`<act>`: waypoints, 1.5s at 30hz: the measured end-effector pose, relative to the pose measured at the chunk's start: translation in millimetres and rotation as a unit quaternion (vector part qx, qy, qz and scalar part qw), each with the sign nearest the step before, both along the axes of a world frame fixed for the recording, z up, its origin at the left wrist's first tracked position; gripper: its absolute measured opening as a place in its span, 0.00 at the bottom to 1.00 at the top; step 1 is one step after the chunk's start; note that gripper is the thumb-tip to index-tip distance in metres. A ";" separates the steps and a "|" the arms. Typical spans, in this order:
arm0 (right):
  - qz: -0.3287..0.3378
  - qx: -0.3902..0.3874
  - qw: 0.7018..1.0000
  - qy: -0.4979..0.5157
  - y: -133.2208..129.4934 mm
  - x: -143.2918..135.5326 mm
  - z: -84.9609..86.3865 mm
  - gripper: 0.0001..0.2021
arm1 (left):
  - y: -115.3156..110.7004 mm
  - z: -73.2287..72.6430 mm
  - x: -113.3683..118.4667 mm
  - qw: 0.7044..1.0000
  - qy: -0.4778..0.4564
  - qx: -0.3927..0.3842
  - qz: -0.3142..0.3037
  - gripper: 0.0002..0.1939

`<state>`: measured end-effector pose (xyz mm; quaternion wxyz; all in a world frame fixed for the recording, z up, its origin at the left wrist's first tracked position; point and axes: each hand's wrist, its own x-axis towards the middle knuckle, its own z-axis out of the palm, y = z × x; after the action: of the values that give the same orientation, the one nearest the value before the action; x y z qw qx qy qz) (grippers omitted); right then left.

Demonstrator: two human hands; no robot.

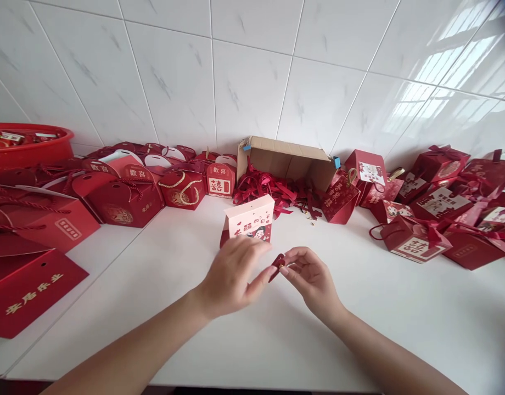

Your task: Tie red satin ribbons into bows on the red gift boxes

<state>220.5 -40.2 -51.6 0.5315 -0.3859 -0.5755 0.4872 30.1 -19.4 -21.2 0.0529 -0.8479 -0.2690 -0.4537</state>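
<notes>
Straight down from the head camera, the white counter [400,323] runs to a near edge along the bottom of the frame, and its middle strip from 6 o'clock up toward the wall is bare and open. Both flanks are crowded, so free room lies mainly in front of the hands and to 5 o'clock.

At the centre, the left hand [231,277] and the right hand [312,277] meet over the counter. A short piece of red ribbon [277,266] sits between them, pinched by the right thumb and forefinger at its 3 o'clock end and touched by the left fingertips at its 9 o'clock end. The left fingers are loosely curled; the remaining right fingers are folded under.

Just behind the left hand, at 12 o'clock, stands a pink gift box [249,218], upright, with its lower front partly hidden by the knuckles.

Farther back at 12 o'clock, a brown cardboard carton [287,159] lies on its side against the tiled wall, with a tangle of loose red ribbons [273,189] spilling out of its mouth. At 10 o'clock a red basin [28,145] holds small packets, too small to identify. Red handled boxes [124,200] fill 9 to 11 o'clock; ribbon-tied red boxes [415,238] fill 1 to 3 o'clock.
</notes>
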 end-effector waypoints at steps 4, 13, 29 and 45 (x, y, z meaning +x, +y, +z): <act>0.014 0.011 1.000 -0.009 0.0 1.1 4.6 0.05 | 11.7 8.1 -11.6 0.976 -0.162 0.041 0.143 0.27; 0.087 0.006 0.996 -0.007 -1.3 0.0 4.8 0.04 | 36.7 3.8 -18.9 0.910 -0.234 -0.341 0.009 0.31; -0.226 0.279 0.930 -0.084 5.6 18.8 18.6 0.05 | 8.5 6.8 -4.7 0.917 -0.195 -0.333 -0.097 0.42; -0.252 0.519 0.766 -0.282 -11.2 15.0 29.1 0.16 | 8.0 9.0 -2.8 0.936 -0.166 -0.294 -0.097 0.06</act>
<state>235.6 -51.4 -22.4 0.5678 -0.3025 -0.7469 -0.1682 27.4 -11.4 -12.2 -0.2879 -0.7604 -0.3119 -0.4916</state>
